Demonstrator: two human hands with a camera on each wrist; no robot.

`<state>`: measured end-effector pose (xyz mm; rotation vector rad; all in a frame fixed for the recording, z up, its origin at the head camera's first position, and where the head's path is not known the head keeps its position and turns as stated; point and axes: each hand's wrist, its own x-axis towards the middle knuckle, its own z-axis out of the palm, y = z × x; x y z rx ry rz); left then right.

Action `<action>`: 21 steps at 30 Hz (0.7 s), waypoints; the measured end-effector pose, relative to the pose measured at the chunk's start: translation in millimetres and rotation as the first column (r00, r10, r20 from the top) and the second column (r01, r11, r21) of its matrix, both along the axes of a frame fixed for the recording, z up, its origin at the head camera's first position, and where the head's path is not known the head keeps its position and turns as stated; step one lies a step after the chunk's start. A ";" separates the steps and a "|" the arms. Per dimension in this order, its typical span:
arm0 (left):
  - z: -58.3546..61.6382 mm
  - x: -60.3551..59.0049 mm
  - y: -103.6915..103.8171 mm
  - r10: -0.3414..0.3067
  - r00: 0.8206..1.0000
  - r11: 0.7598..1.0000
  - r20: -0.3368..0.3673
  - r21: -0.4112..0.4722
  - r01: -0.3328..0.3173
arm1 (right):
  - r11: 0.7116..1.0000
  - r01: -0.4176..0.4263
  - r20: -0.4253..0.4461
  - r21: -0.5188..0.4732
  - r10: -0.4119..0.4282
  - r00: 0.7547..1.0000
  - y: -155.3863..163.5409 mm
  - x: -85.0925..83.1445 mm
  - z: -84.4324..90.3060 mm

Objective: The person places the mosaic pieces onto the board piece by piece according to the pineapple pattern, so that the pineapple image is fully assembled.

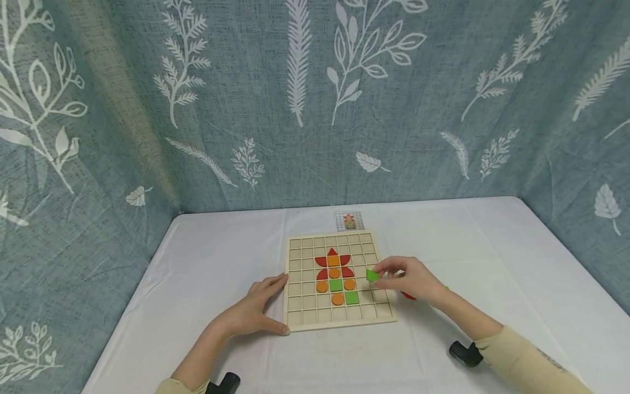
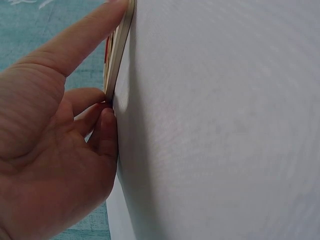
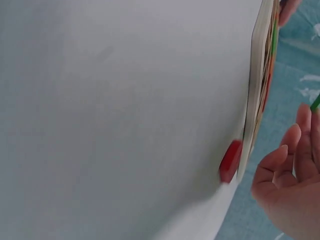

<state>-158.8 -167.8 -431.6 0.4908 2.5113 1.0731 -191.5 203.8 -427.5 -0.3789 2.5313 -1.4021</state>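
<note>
A square wooden grid board (image 1: 305, 313) lies on the table with red, orange and green pieces set in its cells. Along its left edge rests my left hand (image 1: 251, 312), thumb at the near corner and fingers extended against the side. Over the board's right part, my right hand (image 1: 410, 279) pinches a green piece (image 1: 372, 275) between thumb and fingers. Only a sliver of that piece shows in the right wrist view. Among the set pieces are a green square (image 1: 351, 297) and an orange disc (image 1: 337, 299) in the lowest filled row.
A small pattern card (image 1: 349, 221) lies behind the board. Beside the board's right edge is a red piece (image 3: 230, 161), partly hidden by my right hand in the head view. White cloth covers the table (image 1: 226, 241); a patterned blue-green curtain (image 1: 275, 164) hangs around it.
</note>
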 end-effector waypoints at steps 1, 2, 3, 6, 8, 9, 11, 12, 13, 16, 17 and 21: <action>0.0 0.0 0.1 -0.001 1.000 1.000 0.001 0.000 0.001 | 1.000 -0.005 0.004 -0.011 0.005 1.000 -2.5 0.0 0.1; 0.1 0.1 0.2 0.000 1.000 1.000 0.001 0.000 0.000 | 1.000 -0.009 0.008 -0.022 0.009 1.000 -4.9 0.0 0.3; 0.3 0.2 0.4 0.001 1.000 1.000 0.002 0.001 -0.001 | 0.999 -0.012 0.009 -0.030 0.013 1.000 -7.1 -0.1 -0.2; 0.9 0.3 0.8 0.003 1.000 1.000 0.002 0.002 -0.003 | 0.998 -0.036 0.008 -0.052 0.036 0.999 -13.2 0.2 0.5; 1.2 0.4 0.9 0.004 1.000 1.000 0.003 0.000 -0.004 | 0.997 -0.052 0.004 -0.056 0.052 0.999 -17.5 0.3 0.5; 1.3 0.4 0.8 0.004 1.000 1.000 0.003 0.000 -0.004 | 0.996 -0.061 0.002 -0.059 0.062 0.998 -19.5 0.3 0.7; 1.3 0.4 0.8 0.005 1.000 1.000 0.003 -0.001 -0.005 | 0.995 -0.079 0.000 -0.062 0.079 0.997 -24.0 0.4 1.3; 1.3 0.5 0.7 0.005 1.000 1.000 0.004 -0.001 -0.005 | 0.994 -0.087 -0.003 -0.061 0.087 0.996 -26.3 0.7 1.3; 1.2 0.5 0.5 0.004 1.000 1.000 0.004 0.000 -0.004 | 0.994 -0.093 -0.004 -0.058 0.093 0.996 -28.9 1.2 1.3; 0.9 0.6 0.3 0.002 1.000 1.000 0.003 0.004 -0.002 | 0.992 -0.114 -0.009 -0.057 0.114 0.993 -35.4 2.0 0.7; 0.7 0.7 0.3 0.001 1.000 1.000 0.003 0.005 -0.001 | 0.991 -0.121 -0.012 -0.054 0.120 0.993 -37.4 2.3 0.6; -0.4 0.5 0.1 -0.003 1.000 1.000 -0.002 0.007 0.003 | 0.987 -0.151 -0.030 -0.048 0.149 0.988 -43.8 2.2 -0.7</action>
